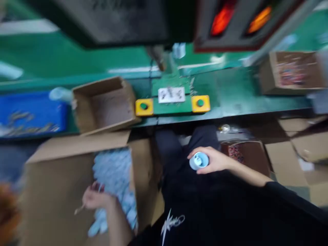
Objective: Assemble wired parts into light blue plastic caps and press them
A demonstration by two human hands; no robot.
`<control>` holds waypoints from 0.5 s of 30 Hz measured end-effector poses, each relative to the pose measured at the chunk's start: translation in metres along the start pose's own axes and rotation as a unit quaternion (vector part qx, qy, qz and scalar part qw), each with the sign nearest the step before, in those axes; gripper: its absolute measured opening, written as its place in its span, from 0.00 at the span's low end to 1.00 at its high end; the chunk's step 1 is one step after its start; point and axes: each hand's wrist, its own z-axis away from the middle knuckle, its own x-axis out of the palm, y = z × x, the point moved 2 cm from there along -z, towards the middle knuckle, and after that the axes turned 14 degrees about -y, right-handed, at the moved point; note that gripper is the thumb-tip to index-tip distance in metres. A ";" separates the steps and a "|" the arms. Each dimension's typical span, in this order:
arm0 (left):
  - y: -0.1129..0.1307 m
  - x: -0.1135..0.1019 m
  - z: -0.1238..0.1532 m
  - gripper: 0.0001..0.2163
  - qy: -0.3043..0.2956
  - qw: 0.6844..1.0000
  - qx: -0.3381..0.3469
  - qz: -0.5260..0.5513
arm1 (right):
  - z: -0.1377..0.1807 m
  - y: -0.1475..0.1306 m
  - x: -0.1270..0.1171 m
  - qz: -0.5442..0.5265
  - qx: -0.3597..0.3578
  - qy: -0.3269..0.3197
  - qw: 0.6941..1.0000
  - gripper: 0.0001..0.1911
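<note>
My right hand (214, 160) is wrapped round a light blue plastic cup-shaped part (199, 160), held above my lap with its open end facing up. Inside it a paler piece with dark spots shows. My left hand (94, 197) is over a large cardboard box (58, 191) at the lower left, fingers curled. A thin pale strip (79, 209) sticks out beside that hand; blur hides what the fingers hold. Many light blue parts (112, 171) lie in the box, just right of the left hand.
Ahead, a green bench holds a machine with a white plate (171, 95) between two yellow button boxes (144, 107). A smaller cardboard box (107, 106) and blue tray (33, 112) stand left. Another box (294, 73) with small colourful parts is right. Lit lamps (222, 20) hang above.
</note>
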 end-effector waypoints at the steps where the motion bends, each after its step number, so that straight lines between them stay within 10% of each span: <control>1: 0.005 -0.011 0.017 0.14 0.048 0.998 -0.013 -0.031 | -0.009 -0.002 -0.002 0.028 -0.041 -0.011 0.999 0.32; 4: 0.017 -0.001 0.042 0.15 0.039 0.991 -0.074 -0.106 | -0.042 -0.003 0.004 0.061 -0.157 -0.093 0.981 0.26; 10: 0.028 0.100 0.027 0.13 -0.453 0.878 -0.155 -0.016 | -0.067 0.005 0.019 0.106 -0.126 -0.152 0.974 0.26; 15: 0.029 0.114 0.015 0.13 -0.447 0.872 -0.174 0.096 | -0.051 0.012 0.002 -0.014 -0.153 -0.064 0.986 0.30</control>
